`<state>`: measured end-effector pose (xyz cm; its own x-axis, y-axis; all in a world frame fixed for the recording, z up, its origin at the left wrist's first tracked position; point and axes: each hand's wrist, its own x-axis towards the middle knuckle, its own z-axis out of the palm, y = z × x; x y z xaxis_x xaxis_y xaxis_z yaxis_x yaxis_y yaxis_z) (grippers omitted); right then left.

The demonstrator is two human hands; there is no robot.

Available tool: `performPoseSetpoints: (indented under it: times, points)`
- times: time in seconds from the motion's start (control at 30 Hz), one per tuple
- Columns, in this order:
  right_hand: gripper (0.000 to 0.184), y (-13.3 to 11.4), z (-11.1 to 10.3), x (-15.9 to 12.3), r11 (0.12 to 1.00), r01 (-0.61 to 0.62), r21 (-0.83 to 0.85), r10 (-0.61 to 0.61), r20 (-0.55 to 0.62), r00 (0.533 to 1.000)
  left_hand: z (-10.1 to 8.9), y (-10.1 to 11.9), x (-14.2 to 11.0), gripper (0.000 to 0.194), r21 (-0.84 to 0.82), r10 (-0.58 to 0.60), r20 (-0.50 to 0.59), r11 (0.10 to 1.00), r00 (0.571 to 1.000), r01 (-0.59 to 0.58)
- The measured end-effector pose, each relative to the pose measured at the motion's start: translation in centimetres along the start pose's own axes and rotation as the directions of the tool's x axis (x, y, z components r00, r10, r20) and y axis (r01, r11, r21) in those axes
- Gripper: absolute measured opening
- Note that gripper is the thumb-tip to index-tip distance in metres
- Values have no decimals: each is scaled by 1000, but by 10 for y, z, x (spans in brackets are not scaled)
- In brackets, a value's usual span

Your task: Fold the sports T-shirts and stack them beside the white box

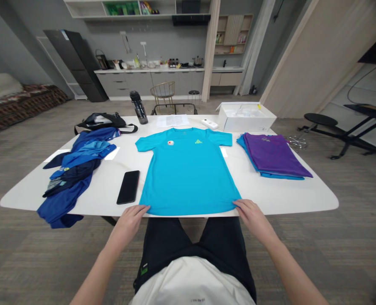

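A bright blue T-shirt point(188, 173) lies spread flat on the white table point(286, 195), its collar away from me and its hem along the near edge. It has a small badge on one side of the chest and a green logo on the other. My left hand point(132, 218) pinches the hem at its left corner. At the right corner of the hem, my right hand point(249, 214) grips the cloth between thumb and fingers. A black phone point(128, 187) rests on the table just left of the shirt.
Crumpled blue and dark clothes point(76, 169) lie at left, partly over the near edge. Behind them are a black bag point(103, 121) and a bottle point(138, 108). Papers point(173, 120), a white device point(210, 123) and a white box point(246, 118) stand at the back. Folded shirts point(270, 154) are stacked right.
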<state>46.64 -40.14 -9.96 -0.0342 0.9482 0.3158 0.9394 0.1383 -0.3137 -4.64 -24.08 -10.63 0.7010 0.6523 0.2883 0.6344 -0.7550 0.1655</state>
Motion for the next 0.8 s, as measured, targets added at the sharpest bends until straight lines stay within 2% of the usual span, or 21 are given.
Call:
performPoseSetpoints:
  times: [0.13,0.23,0.37,0.53,0.6,0.7,0.8]
  points:
    - [36,3,0,0,999,4,42,-3,-13,1000,-4,-2,2,45,-13,12,15,1000,1000,-12]
    - [36,2,-2,2,997,-28,65,29,-14,999,-3,0,4,40,-47,-18,-3,999,1000,18]
    - [29,-3,-6,6,993,-52,102,54,-11,999,-2,4,6,30,-110,-83,-78,991,993,74]
    - [29,-5,-9,2,987,-92,130,98,-38,995,-8,5,5,27,-125,-130,-162,986,978,111]
    - [31,-5,-10,-1,987,-97,127,101,-29,994,-10,5,4,26,-94,-97,-136,992,986,84]
    - [31,-7,-16,-4,992,-62,107,57,50,997,-15,9,3,23,-42,-13,-33,999,999,11]
    - [26,-13,-25,0,997,-49,56,43,94,995,-26,17,8,21,-18,-30,-1,999,1000,30]
